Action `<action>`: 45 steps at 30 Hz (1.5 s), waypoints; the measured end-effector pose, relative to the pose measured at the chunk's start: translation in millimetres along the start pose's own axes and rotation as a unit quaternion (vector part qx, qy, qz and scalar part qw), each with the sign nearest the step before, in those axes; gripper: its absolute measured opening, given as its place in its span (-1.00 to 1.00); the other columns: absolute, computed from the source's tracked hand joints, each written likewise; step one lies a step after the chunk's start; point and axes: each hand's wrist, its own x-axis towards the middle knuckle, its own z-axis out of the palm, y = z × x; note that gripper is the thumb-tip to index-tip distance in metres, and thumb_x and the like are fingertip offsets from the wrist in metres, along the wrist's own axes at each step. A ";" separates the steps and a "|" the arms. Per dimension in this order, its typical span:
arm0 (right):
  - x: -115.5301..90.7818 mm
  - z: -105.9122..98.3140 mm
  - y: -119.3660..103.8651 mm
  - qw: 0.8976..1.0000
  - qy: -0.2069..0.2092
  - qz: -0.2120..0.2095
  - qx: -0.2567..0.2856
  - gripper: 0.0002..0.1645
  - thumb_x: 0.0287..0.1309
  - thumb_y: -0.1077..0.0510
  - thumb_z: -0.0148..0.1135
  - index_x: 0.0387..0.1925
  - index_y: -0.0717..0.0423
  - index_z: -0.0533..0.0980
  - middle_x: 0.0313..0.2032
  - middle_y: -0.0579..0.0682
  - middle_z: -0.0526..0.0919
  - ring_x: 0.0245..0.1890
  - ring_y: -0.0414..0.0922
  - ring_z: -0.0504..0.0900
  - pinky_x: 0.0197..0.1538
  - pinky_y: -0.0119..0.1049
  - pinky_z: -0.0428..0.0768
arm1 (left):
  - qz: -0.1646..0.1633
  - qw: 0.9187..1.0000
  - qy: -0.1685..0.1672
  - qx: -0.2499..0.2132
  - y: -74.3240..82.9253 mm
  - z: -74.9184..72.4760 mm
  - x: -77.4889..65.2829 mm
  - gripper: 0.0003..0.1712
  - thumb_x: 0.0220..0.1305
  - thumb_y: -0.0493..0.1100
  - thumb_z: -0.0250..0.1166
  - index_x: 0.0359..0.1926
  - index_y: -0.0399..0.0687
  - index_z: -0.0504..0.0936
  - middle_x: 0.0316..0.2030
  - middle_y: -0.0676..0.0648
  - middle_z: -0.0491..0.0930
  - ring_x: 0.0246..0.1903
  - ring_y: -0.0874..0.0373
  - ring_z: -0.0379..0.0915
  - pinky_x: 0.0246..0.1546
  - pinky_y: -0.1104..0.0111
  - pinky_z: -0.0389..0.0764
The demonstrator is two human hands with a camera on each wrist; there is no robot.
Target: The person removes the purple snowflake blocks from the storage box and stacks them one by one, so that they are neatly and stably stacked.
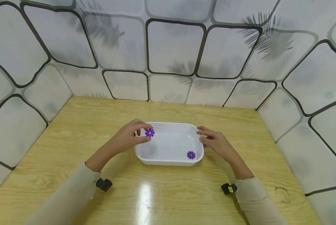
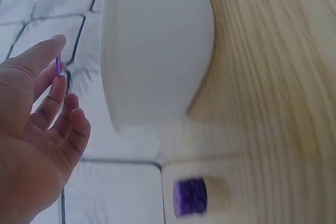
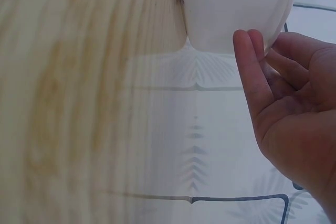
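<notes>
My left hand [image 1: 130, 136] pinches a thin purple flower-shaped disc [image 1: 149, 132] between thumb and fingers, over the left end of a white tray [image 1: 170, 162]. In the left wrist view the disc [image 2: 58, 65] shows edge-on between the fingertips. A second purple notched disc [image 1: 191, 155] lies inside the tray, at its near right corner. My right hand [image 1: 217, 143] holds the tray's right rim. In the right wrist view, fingers of that hand [image 3: 294, 98] are against the outer wall of the tray [image 3: 231, 9].
A ridged purple piece [image 2: 190, 196] appears beyond the tray's end in the left wrist view. The tray stands on a wood-grain table [image 1: 168, 193]. Patterned white panels [image 1: 173, 47] rise at the back and both sides. Each sleeve cuff carries a small black device [image 1: 104, 184].
</notes>
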 end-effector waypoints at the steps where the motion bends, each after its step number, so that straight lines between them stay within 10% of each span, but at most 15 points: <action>1: 0.0 0.1 -0.5 1.000 0.001 0.001 -0.001 -0.51 0.43 0.07 0.19 0.29 0.18 0.50 0.52 0.03 0.23 0.22 0.12 0.57 -0.07 -0.27 0.73 | -0.005 1.000 0.010 0.007 -3.8 -3.8 -4.2 -0.54 0.30 0.04 0.41 0.20 0.12 0.64 0.02 0.05 0.54 -0.19 0.11 0.41 -0.26 0.27 0.53; 8: -0.4 0.3 -1.7 1.000 0.005 0.002 -0.002 -0.51 0.42 0.07 0.20 0.28 0.17 0.51 0.52 0.03 0.23 0.20 0.11 0.57 -0.06 -0.22 0.73 | -0.052 0.995 0.053 0.059 -36.5 -25.8 -27.8 -0.58 0.32 -0.01 0.39 0.17 0.09 0.64 0.01 -0.02 0.56 -0.23 0.09 0.40 -0.37 0.28 0.46; 18: 1.3 1.3 1.2 1.000 0.003 0.000 0.002 -0.48 0.41 0.04 0.21 0.30 0.18 0.50 0.52 0.03 0.23 0.25 0.13 0.54 -0.06 -0.28 0.72 | -0.113 0.989 0.023 0.095 -72.9 -34.5 -45.6 -0.46 0.36 0.08 0.32 0.24 -0.08 0.58 0.02 -0.14 0.55 -0.22 0.07 0.41 -0.38 0.31 0.40; 45: 1.1 0.3 1.8 1.000 0.009 0.002 0.002 -0.50 0.43 0.09 0.19 0.31 0.18 0.49 0.53 0.06 0.21 0.23 0.13 0.54 -0.08 -0.29 0.72 | -0.146 0.985 -0.026 0.092 -86.4 -25.7 -36.2 -0.41 0.34 0.13 0.33 0.26 -0.08 0.57 0.11 -0.23 0.53 -0.15 -0.02 0.44 -0.30 0.27 0.43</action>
